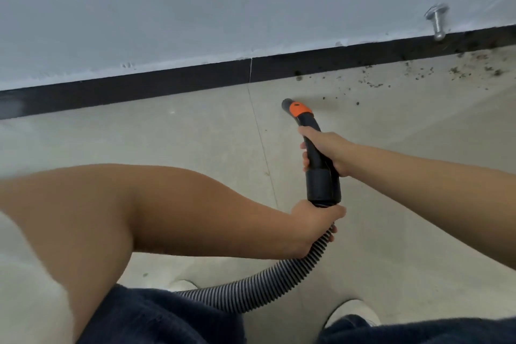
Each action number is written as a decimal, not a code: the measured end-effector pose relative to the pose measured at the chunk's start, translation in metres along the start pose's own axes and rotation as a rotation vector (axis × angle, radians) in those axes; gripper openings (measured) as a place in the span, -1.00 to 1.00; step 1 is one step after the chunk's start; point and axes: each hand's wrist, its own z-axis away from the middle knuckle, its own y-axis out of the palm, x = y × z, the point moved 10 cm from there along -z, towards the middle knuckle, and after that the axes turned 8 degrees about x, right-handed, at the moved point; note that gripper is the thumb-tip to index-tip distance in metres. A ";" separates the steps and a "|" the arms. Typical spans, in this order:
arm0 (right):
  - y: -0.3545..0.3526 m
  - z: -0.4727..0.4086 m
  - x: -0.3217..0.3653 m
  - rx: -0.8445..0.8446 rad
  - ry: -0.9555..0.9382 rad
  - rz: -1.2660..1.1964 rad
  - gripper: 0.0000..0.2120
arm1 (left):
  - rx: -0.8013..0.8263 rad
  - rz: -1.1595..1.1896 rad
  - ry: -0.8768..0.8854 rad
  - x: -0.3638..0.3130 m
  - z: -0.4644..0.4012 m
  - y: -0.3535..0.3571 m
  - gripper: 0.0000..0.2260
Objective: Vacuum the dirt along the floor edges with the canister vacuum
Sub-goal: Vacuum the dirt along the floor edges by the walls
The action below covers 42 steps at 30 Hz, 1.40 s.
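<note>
A: Start at the left. What's there?

B: The dark baseboard [125,92] runs along the foot of the wall, over pale floor [139,142] that looks clean on that side. Lower down, the left hand [312,229] is the rear grip, fingers curled round the ribbed hose [279,279] just below the black cuff.

A: And the front grip?

B: The right hand [324,151] is wrapped round the black handle tube [314,148], thumb over the top. It is the hand nearer the mouth, so I judge it does the steering.

A: Where does the nozzle point?

B: The orange-collared nozzle [293,107] sits low over the floor, short of the baseboard. The tube's long axis runs from the person up toward the wall, leaning slightly left.

A: And the dirt?

B: The dirt [418,75] lies to the right of the nozzle, thickening toward the baseboard edge under the metal door stop [437,24]. The nearest crumbs are just beside the mouth.

A: So the move?

B: Probably a sweep rightward along the edge, closing in on the baseboard. The canister itself is out of view.
</note>
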 end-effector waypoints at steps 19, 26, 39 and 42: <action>0.034 0.028 -0.056 0.053 0.003 -0.037 -0.69 | 0.148 -0.031 -0.191 0.066 0.032 0.007 -0.83; -0.034 0.010 -0.040 -0.185 -0.064 -0.277 -0.68 | 0.010 -0.232 -0.033 0.015 -0.005 -0.007 -0.73; -0.080 -0.017 -0.019 -0.177 -0.120 -0.221 -0.68 | -0.030 -0.148 0.088 -0.007 -0.057 0.021 -0.89; -0.091 -0.016 -0.019 -0.219 -0.124 -0.231 -0.68 | -0.030 -0.158 0.090 -0.011 -0.063 0.023 -0.85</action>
